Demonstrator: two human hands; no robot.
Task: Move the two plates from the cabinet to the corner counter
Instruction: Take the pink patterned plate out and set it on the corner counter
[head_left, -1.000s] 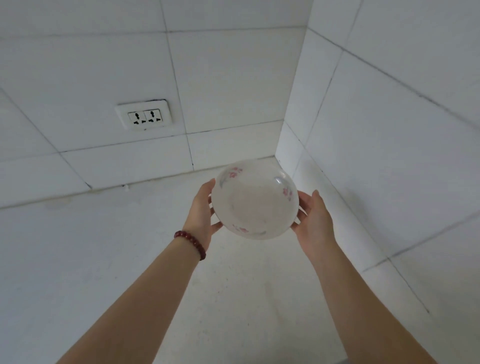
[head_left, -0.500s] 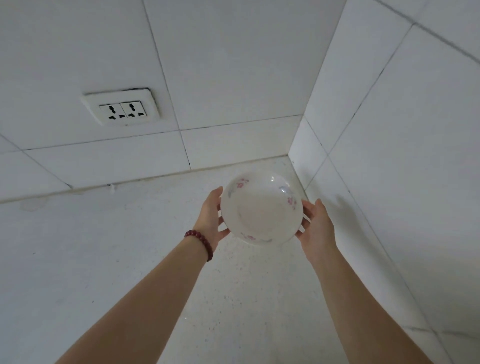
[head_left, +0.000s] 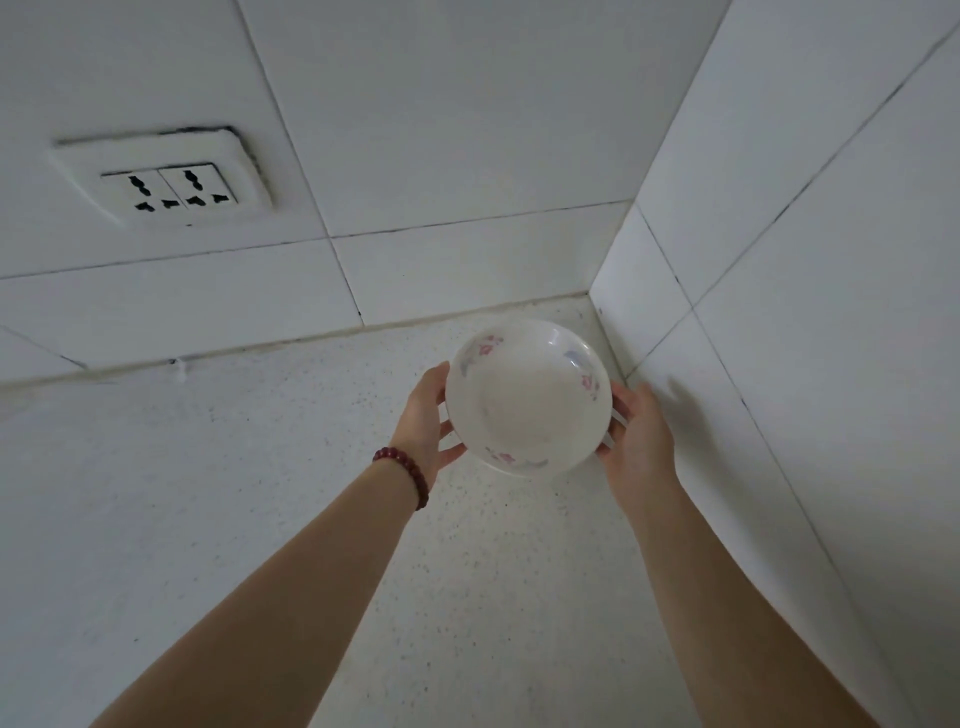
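Note:
A white plate (head_left: 527, 397) with small pink flowers on its rim is held between both hands over the speckled white corner counter (head_left: 291, 467), close to where the two tiled walls meet. My left hand (head_left: 428, 418), with a dark red bead bracelet on the wrist, grips the plate's left edge. My right hand (head_left: 636, 434) grips its right edge. A second rim edge shows under the plate by the right fingers; whether that is a second plate stacked beneath I cannot tell. The cabinet is out of view.
A double wall socket (head_left: 166, 182) sits in the back tiled wall at upper left. The right tiled wall (head_left: 810, 322) stands close beside my right hand. The counter runs left and towards me.
Both hands have carried the plate forward and lower towards the wall corner. The view has closed in on the corner and the socket has shifted left.

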